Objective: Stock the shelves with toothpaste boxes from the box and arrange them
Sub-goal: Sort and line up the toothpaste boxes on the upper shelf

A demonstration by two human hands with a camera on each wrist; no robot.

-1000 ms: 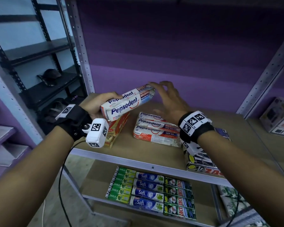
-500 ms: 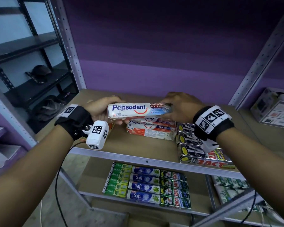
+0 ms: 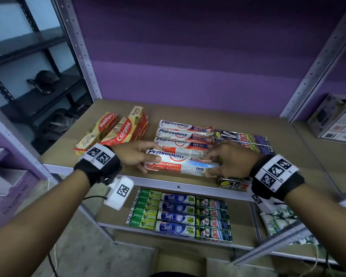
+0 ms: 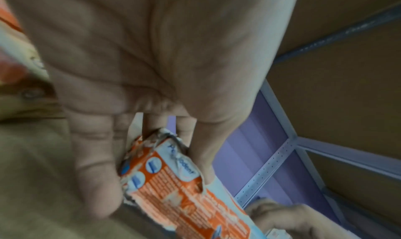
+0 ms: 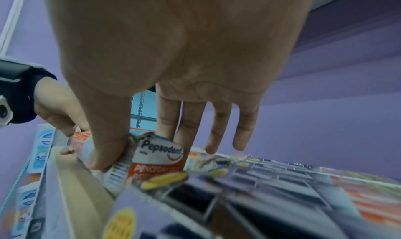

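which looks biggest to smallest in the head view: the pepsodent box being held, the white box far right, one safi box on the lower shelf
1. Held Pepsodent box, the longest as it looks here.
2. White box at the far right; it is cut off by the frame edge and sits farther back, so its true size is unsure.
3. Safi box, the smallest, though the lower shelf is farther from the camera.

You stand before a purple back wall (image 3: 188,56), its lower band paler than the dim upper part. Grey perforated metal uprights (image 3: 76,47) frame the bay on both sides. To your left is a dark metal rack (image 3: 38,92) against a pale blue wall (image 3: 8,17), holding what may be a black cap (image 3: 43,79). Below, the floor (image 3: 84,246) looks grey-brown.
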